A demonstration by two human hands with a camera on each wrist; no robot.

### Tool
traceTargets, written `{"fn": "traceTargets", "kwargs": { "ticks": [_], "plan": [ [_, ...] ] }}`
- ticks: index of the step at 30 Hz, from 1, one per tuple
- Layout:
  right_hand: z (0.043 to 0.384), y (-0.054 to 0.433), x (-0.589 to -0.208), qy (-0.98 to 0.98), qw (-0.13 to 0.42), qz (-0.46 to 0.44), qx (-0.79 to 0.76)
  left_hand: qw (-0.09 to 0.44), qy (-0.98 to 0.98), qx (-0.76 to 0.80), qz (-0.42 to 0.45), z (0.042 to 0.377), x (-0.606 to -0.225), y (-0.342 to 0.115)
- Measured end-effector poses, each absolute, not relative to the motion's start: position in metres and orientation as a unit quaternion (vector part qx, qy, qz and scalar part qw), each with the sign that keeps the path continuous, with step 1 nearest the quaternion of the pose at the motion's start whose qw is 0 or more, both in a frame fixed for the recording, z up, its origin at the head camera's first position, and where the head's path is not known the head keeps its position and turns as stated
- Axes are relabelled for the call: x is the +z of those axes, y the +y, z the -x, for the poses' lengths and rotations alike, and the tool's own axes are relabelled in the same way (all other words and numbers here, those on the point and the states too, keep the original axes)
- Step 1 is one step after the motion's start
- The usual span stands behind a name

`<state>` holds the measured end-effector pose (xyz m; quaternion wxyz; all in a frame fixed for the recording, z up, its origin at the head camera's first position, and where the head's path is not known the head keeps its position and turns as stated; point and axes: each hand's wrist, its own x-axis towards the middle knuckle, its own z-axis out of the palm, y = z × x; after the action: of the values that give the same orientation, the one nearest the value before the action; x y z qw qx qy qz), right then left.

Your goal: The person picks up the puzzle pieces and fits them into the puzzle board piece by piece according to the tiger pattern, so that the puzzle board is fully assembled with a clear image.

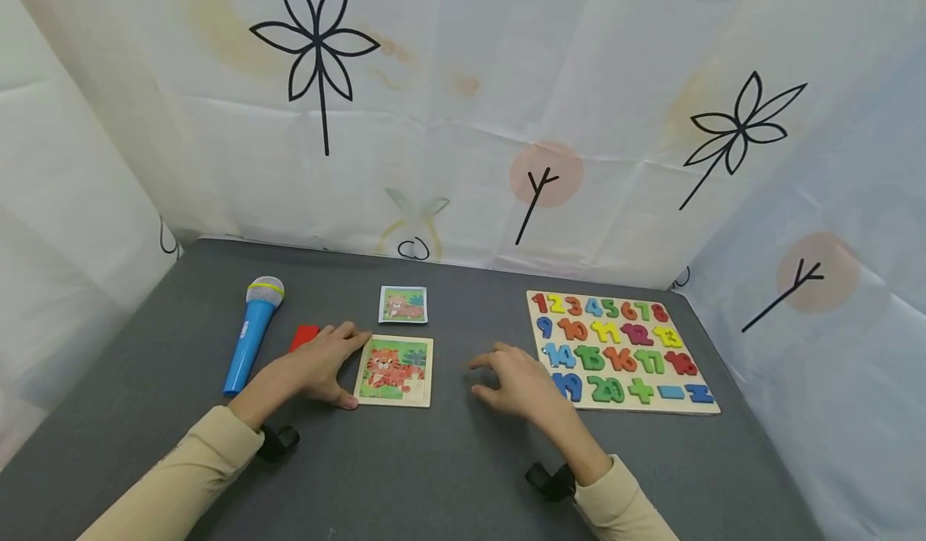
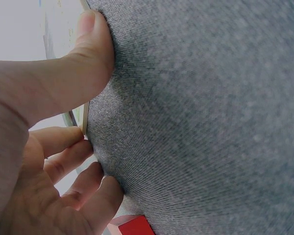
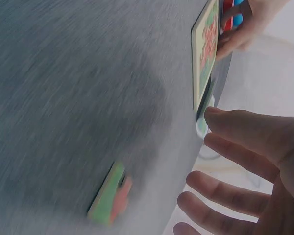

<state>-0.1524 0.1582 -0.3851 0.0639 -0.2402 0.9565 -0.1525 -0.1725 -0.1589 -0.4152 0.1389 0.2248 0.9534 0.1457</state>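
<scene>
A small wooden jigsaw puzzle (image 1: 394, 370) with a tiger picture lies flat on the table, with a pale bare patch at its lower right. My left hand (image 1: 321, 368) holds its left side, thumb at the near corner and index finger at the far one. In the left wrist view, the thumb (image 2: 95, 44) lies against the board's edge and the other fingers are bent. To the right, my right hand (image 1: 521, 380) hovers over the table with its fingers apart. Below it, the right wrist view shows a green and orange puzzle piece (image 3: 108, 200), blurred; the hand hides it from the head view.
A tiger picture card (image 1: 403, 305) lies behind the puzzle. A red block (image 1: 304, 335) is partly hidden behind my left hand, and a blue toy microphone (image 1: 253, 332) lies farther left. On the right is a wooden number board (image 1: 673, 407). Fabric walls (image 1: 463, 123) enclose the grey table (image 1: 434, 477).
</scene>
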Motion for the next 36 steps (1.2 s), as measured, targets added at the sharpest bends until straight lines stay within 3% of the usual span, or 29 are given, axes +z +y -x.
{"fn": "traceTargets", "kwargs": {
  "ticks": [13, 19, 36],
  "plan": [
    [0.140, 0.201, -0.390, 0.967, 0.099, 0.176, -0.154, 0.141, 0.954, 0.149, -0.219, 0.173, -0.419, -0.160],
    [0.141, 0.204, -0.395, 0.962, 0.122, 0.178, -0.168, 0.144, 0.954, 0.149, -0.215, 0.174, -0.419, -0.160],
    [0.144, 0.199, -0.402, 0.966, 0.124, 0.163, -0.161, 0.146, 0.954, 0.150, -0.216, 0.174, -0.417, -0.159]
  ]
}}
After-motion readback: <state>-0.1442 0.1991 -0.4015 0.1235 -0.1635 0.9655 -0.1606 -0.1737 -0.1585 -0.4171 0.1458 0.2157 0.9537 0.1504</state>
